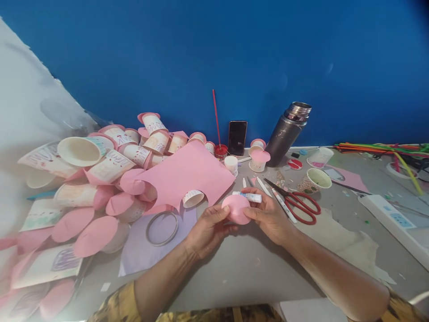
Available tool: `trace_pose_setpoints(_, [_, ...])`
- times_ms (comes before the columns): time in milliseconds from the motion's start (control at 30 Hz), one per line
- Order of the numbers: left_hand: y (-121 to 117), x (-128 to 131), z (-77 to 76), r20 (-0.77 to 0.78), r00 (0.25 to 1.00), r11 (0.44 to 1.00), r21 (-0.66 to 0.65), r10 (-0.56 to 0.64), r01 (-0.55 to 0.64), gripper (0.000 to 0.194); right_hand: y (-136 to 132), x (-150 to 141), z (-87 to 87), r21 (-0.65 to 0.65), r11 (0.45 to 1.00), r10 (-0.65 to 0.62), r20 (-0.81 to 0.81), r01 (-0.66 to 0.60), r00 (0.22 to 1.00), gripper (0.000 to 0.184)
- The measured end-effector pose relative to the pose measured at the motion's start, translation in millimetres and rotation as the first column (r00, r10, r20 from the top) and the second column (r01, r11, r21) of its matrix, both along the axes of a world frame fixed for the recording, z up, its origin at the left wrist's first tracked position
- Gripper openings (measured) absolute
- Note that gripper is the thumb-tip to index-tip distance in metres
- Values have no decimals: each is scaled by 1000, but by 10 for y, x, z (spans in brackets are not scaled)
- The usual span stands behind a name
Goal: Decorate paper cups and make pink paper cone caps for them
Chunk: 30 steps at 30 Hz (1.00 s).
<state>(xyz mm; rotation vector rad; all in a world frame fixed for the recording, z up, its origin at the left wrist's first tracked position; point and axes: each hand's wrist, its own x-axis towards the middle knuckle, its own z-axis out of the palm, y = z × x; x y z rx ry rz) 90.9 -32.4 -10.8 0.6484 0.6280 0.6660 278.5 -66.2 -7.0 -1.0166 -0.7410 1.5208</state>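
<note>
Both hands hold a round pink paper disc (238, 209) above the table. My left hand (212, 226) pinches its left edge, thumb on top. My right hand (268, 214) has its thumb on the disc's right edge and also keeps a white glue stick (252, 197) in its fingers, behind the disc. Just beyond my right hand lie red-handled scissors (301, 205) and white marker pens (283, 205). A large pink sheet (192, 167) with rounded cut-outs and a small white paper cup (193, 199) are beyond my left hand.
Many decorated paper cups with pink discs (97, 197) are piled at the left. A grey ring (162, 228) lies on a lilac sheet (137, 250). A dark flask (286, 134), a phone (237, 137) and a red pot (221, 151) stand by the blue wall. At right is a power strip (395, 223).
</note>
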Motion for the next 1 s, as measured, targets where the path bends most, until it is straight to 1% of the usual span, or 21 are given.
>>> trace_pose_setpoints(67, [4, 3, -6, 9, 1000, 1000, -17, 0, 1, 47, 8, 2, -15, 28, 1000, -14, 3, 14, 1000, 66])
trace_pose_setpoints(167, [5, 11, -4, -1, 999, 999, -18, -36, 36, 46, 19, 5, -29, 60, 998, -16, 15, 15, 1000, 64])
trace_pose_setpoints(267, [5, 17, -8, -7, 997, 997, -24, -79, 79, 43, 28, 9, -30, 81, 997, 2, 37, -5, 999, 62])
trace_pose_setpoints(500, [10, 11, -59, 30, 991, 990, -44, -130, 131, 38, 25, 12, -28, 94, 994, 53, 96, -62, 994, 62])
trace_pose_setpoints(567, [21, 3, -54, 38, 992, 992, -30, -124, 125, 38, 22, 27, -39, 131, 991, 18, 160, -39, 987, 56])
trace_pose_setpoints(600, [29, -4, -48, 42, 993, 993, -17, -114, 114, 39, 20, 37, -49, 172, 985, -46, 231, 6, 972, 52])
trace_pose_setpoints(633, [38, -10, -42, 46, 995, 996, -7, -91, 92, 40, 18, 47, -61, 235, 970, -145, 327, 68, 934, 46])
trace_pose_setpoints(667, [49, -15, -37, 49, 997, 998, -12, -63, 63, 41, 16, 55, -75, 323, 937, -269, 431, 131, 862, 41])
trace_pose_setpoints(700, [59, -18, -33, 54, 998, 999, -35, -33, 35, 43, 12, 58, -92, 427, 888, -397, 521, 172, 756, 37])
trace_pose_setpoints(733, [68, -17, -30, 65, 998, 997, -71, -2, 7, 44, 7, 56, -109, 530, 829, -508, 582, 177, 635, 34])
trace_pose_setpoints(767, [75, -12, -28, 88, 996, 993, -117, 21, -11, 46, 1, 48, -126, 617, 774, -589, 615, 145, 525, 32])
trace_pose_setpoints(800, [81, -3, -24, 124, 992, 986, -165, 30, -9, 49, -7, 34, -140, 679, 730, -636, 628, 85, 448, 31])
trace_pose_setpoints(833, [86, 10, -17, 174, 985, 979, -202, 23, 12, 53, -17, 18, -149, 713, 701, -652, 637, 8, 412, 31])
trace_pose_setpoints(867, [90, 25, -8, 231, 973, 974, -222, 9, 44, 56, -28, 2, -152, 721, 689, -639, 653, -74, 407, 32])
trace_pose_setpoints(933, [101, 52, 20, 330, 944, 968, -232, -10, 91, 58, -53, -18, -135, 696, 687, -562, 691, -208, 455, 35])
trace_pose_setpoints(1000, [120, 65, 50, 372, 928, 967, -234, -7, 101, 57, -76, -6, -91, 663, 698, -468, 708, -270, 528, 36])
